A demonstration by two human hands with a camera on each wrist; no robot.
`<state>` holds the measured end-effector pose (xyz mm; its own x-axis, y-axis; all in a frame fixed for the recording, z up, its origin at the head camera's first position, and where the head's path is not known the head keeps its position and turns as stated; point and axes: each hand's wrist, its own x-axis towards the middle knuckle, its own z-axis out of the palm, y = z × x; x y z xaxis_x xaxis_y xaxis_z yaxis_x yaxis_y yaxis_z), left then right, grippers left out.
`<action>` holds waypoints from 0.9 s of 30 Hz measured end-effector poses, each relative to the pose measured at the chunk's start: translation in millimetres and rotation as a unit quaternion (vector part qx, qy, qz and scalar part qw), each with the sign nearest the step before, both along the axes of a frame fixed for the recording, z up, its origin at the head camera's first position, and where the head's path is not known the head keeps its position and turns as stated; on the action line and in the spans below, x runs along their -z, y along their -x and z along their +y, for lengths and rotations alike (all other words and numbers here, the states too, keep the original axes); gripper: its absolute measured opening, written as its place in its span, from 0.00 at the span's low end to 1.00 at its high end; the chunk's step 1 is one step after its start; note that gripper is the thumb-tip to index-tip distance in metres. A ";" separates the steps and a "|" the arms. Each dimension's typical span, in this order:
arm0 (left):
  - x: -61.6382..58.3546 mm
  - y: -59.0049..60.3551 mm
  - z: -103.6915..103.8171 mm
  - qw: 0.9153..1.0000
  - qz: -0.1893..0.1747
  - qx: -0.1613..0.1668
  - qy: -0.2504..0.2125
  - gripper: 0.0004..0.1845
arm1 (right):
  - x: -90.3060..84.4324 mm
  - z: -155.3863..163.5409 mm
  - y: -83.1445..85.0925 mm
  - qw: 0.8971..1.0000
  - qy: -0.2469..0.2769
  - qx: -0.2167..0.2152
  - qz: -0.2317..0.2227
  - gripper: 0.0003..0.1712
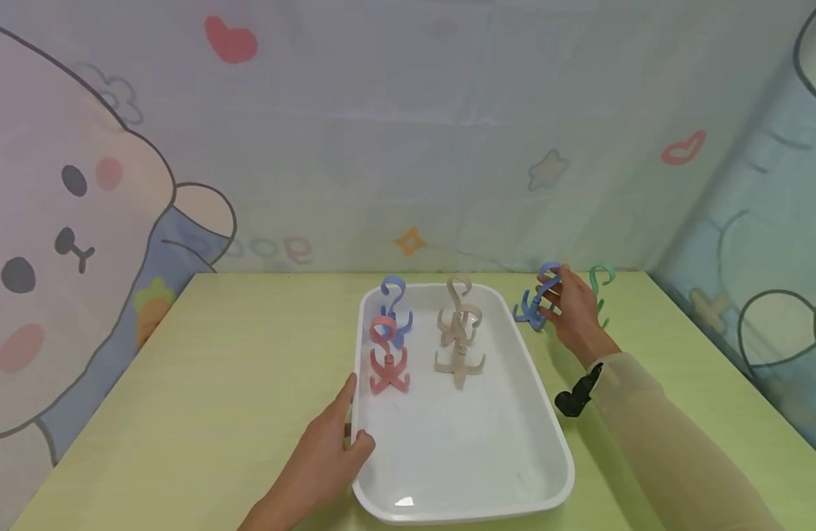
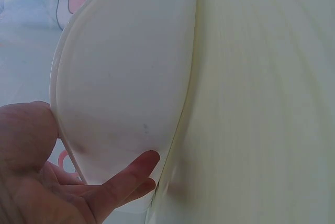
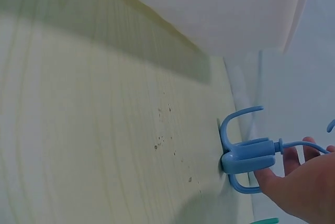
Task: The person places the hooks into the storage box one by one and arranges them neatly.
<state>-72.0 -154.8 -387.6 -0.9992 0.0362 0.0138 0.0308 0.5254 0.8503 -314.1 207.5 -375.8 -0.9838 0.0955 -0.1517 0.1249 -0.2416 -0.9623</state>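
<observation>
A white tray (image 1: 474,450) lies on the table, and my left hand (image 1: 324,453) grips its left side. The thumb is over the rim, and the fingers (image 2: 133,174) lie along the outer wall. Beyond the tray's right side, my right hand (image 1: 576,310) holds a blue four-pronged swivel hook (image 1: 530,313) by its curved upper stem. The right wrist view shows this hook (image 3: 248,156) upright, prongs close to the tabletop. Behind the right hand is a green hook (image 1: 603,274), partly hidden by it.
Inside the tray's far half are a blue hook (image 1: 394,287), a pink hook (image 1: 389,369) and two beige hooks (image 1: 459,361), which overlap in this view. The pale green table (image 1: 235,383) ends at a patterned cloth (image 1: 354,177) behind and at the right.
</observation>
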 end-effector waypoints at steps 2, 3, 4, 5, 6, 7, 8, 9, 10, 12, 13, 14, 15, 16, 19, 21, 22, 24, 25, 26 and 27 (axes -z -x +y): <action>0.6 0.1 0.0 1.000 -0.001 0.000 -0.001 0.46 | 0.8 -0.3 0.5 1.000 0.004 0.002 -0.004 0.25; 1.0 0.2 0.0 1.000 -0.001 0.001 -0.001 0.46 | 1.5 0.0 0.9 1.000 0.007 0.003 -0.006 0.25; 1.2 0.4 0.1 1.000 -0.003 0.000 -0.001 0.46 | 2.0 0.0 1.2 1.000 0.011 0.004 -0.006 0.25; 1.5 0.6 0.0 1.000 -0.003 0.000 0.000 0.46 | 2.4 0.2 1.4 1.000 0.014 0.005 -0.006 0.25; 1.7 0.8 0.0 1.000 -0.003 0.001 0.000 0.46 | 2.9 0.6 1.7 1.000 0.017 0.005 -0.006 0.25; 1.8 1.1 -0.1 1.000 -0.004 0.000 0.001 0.45 | 3.4 1.1 2.1 1.000 0.021 0.005 -0.005 0.25; 1.9 1.2 -0.2 1.000 -0.004 0.001 0.000 0.45 | 3.8 1.5 2.6 1.000 0.023 0.004 -0.003 0.25; 2.0 1.4 -0.3 1.000 -0.004 0.001 0.000 0.45 | 4.1 1.8 3.0 1.000 0.026 0.003 -0.001 0.25; 1.9 1.5 -0.4 1.000 -0.003 0.001 0.000 0.45 | 4.3 2.1 3.4 1.000 0.028 0.001 0.001 0.25; 1.5 1.5 -0.7 1.000 -0.001 0.002 -0.001 0.45 | 4.8 2.7 4.3 1.000 0.031 -0.004 0.004 0.26; 1.5 1.5 -0.7 1.000 -0.001 0.002 -0.002 0.45 | 5.3 3.0 4.4 0.999 0.032 -0.007 0.006 0.26; 1.5 1.3 -0.8 1.000 0.000 0.003 -0.003 0.45 | 5.9 3.2 4.5 0.999 0.032 -0.009 0.007 0.26; 1.4 1.3 -0.7 1.000 -0.001 0.003 -0.004 0.45 | 6.5 3.4 4.5 0.999 0.033 -0.011 0.008 0.26; 1.3 1.3 -0.7 1.000 -0.001 0.002 -0.004 0.45 | 7.1 3.6 4.5 0.999 0.035 -0.014 0.008 0.26; 1.0 1.2 -0.6 1.000 -0.004 0.002 -0.004 0.46 | 8.9 3.4 4.2 0.999 0.039 -0.018 0.011 0.26; 1.0 1.2 -0.6 1.000 -0.004 0.001 -0.003 0.46 | 9.9 3.1 3.8 0.999 0.039 -0.019 0.014 0.25; 1.0 1.2 -0.6 1.000 -0.004 0.001 -0.002 0.45 | 10.3 3.1 3.7 0.999 0.040 -0.020 0.015 0.25; 1.1 1.1 -0.6 1.000 -0.002 0.002 -0.001 0.45 | 11.0 3.3 3.2 0.999 0.042 -0.023 0.018 0.25; 1.3 1.1 -0.7 1.000 -0.001 0.002 -0.001 0.45 | 11.0 3.3 2.8 0.999 0.044 -0.024 0.019 0.24; 1.4 1.1 -0.6 1.000 0.000 0.002 -0.001 0.45 | 10.9 3.4 2.3 0.998 0.046 -0.026 0.022 0.24; 1.5 1.2 -0.7 1.000 0.001 0.003 -0.002 0.45 | 10.9 3.5 1.9 0.998 0.048 -0.027 0.024 0.23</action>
<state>-73.2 -155.5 -389.1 -0.9990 0.0425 0.0162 0.0360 0.5221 0.8521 -316.0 211.0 -386.7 -0.9936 0.0291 -0.1093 0.0939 -0.3267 -0.9405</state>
